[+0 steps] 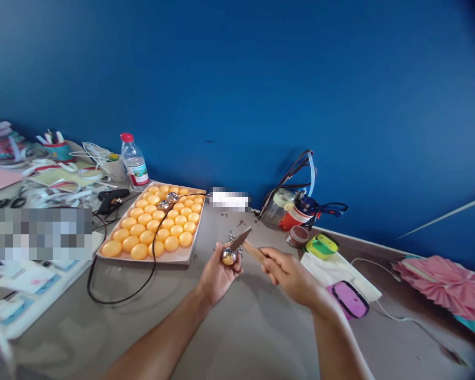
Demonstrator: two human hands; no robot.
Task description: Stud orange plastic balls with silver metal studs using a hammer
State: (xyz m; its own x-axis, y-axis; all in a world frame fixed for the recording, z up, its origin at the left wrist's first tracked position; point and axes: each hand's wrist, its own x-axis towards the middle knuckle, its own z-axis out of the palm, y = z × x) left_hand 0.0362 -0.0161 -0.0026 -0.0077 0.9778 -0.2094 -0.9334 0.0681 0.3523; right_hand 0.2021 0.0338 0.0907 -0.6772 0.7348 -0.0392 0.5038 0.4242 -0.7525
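Note:
My left hand [217,274] is closed around a small orange ball partly covered in shiny silver pieces [228,257], held above the grey table [241,327]. My right hand [291,272] grips the wooden handle of a knife [245,241] whose blade points up and left, its tip just over the ball. A flat tray [182,256] of several plain orange balls lies to the left, with two silver-covered balls [167,201] near its far end. Small silver bits [233,237] lie on the table behind my left hand.
A black cord [121,298] loops across the tray and table. A water bottle [134,161], glue gun [111,198] and scissors [3,203] sit at the left. A jar and cans [288,211], green-yellow [321,245] and pink [348,299] objects, and pink paper fans [447,285] lie right.

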